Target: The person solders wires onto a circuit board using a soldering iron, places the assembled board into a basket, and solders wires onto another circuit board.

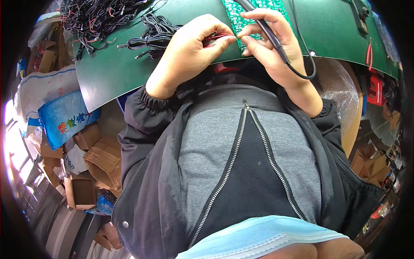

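My left hand (189, 47) is closed, pinching several thin red wires (222, 35) between thumb and fingers. My right hand (280, 52) grips a soldering iron (268, 32) by its black handle; the tip lies past the upper edge of the picture. Its thumb and a fingertip come close to my left fingertips at the wire ends; whether they also pinch a wire I cannot tell. Behind both hands lies a green circuit board panel (235, 17). A bundle of coiled black cables (151, 36) rests beside my left wrist.
A tangled heap of black cables (99, 19) covers the far left of the green table (101, 82). The iron's cord (308, 39) loops right of my right hand. A black device (360, 17) stands at far right. Cardboard boxes (103, 159) and a blue bag (64, 118) sit at left below.
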{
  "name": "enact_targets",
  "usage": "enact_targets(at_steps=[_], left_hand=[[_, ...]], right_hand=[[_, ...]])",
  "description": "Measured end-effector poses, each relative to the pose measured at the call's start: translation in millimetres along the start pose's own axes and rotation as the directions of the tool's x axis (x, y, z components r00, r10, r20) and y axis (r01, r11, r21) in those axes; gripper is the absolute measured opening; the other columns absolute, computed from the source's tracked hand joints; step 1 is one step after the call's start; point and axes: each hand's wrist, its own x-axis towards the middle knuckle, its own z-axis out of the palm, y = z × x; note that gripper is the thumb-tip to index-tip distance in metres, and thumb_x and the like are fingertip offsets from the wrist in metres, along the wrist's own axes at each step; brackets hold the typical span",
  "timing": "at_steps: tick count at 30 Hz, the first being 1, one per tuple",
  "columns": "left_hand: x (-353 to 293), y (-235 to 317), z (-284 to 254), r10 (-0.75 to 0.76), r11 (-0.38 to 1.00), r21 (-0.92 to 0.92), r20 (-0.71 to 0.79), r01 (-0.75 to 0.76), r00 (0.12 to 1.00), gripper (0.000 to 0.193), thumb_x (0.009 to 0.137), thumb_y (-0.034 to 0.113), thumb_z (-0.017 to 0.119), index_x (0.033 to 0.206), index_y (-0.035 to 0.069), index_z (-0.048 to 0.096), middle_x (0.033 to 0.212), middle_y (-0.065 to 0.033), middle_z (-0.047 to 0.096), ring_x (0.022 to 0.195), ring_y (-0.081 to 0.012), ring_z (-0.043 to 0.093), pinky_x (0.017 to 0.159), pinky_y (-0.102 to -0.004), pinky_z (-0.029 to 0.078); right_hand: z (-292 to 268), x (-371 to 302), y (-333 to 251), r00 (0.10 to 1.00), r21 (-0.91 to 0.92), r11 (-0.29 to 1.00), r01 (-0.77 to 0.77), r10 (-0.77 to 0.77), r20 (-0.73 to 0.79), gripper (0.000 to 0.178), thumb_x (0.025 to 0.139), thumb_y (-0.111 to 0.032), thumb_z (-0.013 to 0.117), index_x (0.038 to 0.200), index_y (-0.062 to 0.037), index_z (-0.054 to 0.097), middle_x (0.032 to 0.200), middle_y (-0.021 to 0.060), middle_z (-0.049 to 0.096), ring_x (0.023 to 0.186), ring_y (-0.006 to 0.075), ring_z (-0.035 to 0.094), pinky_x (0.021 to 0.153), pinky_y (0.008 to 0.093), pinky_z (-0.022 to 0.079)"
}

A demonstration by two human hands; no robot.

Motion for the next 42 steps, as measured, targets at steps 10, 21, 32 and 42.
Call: enact_targets(at_steps=[10, 21, 32, 42], left_hand=[[-15.0, 4.7, 27.1, 0.220, 0.906, 0.374, -0.015, -0.199, 0.975, 0.011, 0.084, 0.009, 0.076, 0.091, 0.007, 0.068, 0.088, -0.0052, 0.065, 0.078, -0.0244, 0.067, 0.069, -0.0339, 0.054], [-15.2, 5.1, 31.2, 0.240, 0.884, 0.414, -0.005, -0.217, 0.971, 0.013, 0.081, 0.007, 0.077, 0.089, 0.006, 0.066, 0.088, -0.0057, 0.065, 0.079, -0.0246, 0.067, 0.069, -0.0336, 0.055], [-17.3, 2.2, 31.6, 0.257, 0.878, 0.421, -0.016, -0.227, 0.966, 0.016, 0.080, 0.007, 0.078, 0.089, 0.006, 0.065, 0.087, -0.0057, 0.064, 0.079, -0.0254, 0.067, 0.069, -0.0342, 0.054], [-17.4, 2.5, 30.6, 0.266, 0.880, 0.414, -0.017, -0.235, 0.964, 0.015, 0.080, 0.007, 0.077, 0.089, 0.006, 0.066, 0.087, -0.0058, 0.064, 0.079, -0.0254, 0.067, 0.070, -0.0340, 0.054]], right_hand=[[-61.5, -49.4, -83.9, 0.976, -0.405, 0.907, -0.114, 0.025, -0.218, 0.027, 0.102, -0.004, 0.057, 0.126, 0.0043, 0.066, 0.113, 0.0139, 0.071, 0.084, 0.0093, 0.059, 0.079, 0.0234, 0.050], [-53.9, -70.9, -94.2, 0.991, -0.436, 0.890, -0.134, 0.113, -0.074, 0.017, 0.097, -0.002, 0.066, 0.113, 0.0030, 0.069, 0.098, 0.0063, 0.068, 0.085, 0.0092, 0.063, 0.075, 0.0211, 0.048], [-51.4, -69.9, -79.8, 0.995, -0.404, 0.910, -0.098, 0.079, -0.062, 0.016, 0.098, -0.004, 0.067, 0.113, 0.0017, 0.070, 0.097, 0.0056, 0.068, 0.085, 0.0093, 0.064, 0.074, 0.0214, 0.048], [-52.6, -54.3, -98.8, 0.985, -0.606, 0.792, 0.076, 0.037, 0.171, 0.017, 0.096, -0.003, 0.069, 0.111, 0.0027, 0.070, 0.097, 0.0074, 0.071, 0.085, 0.0103, 0.064, 0.075, 0.0233, 0.050]])
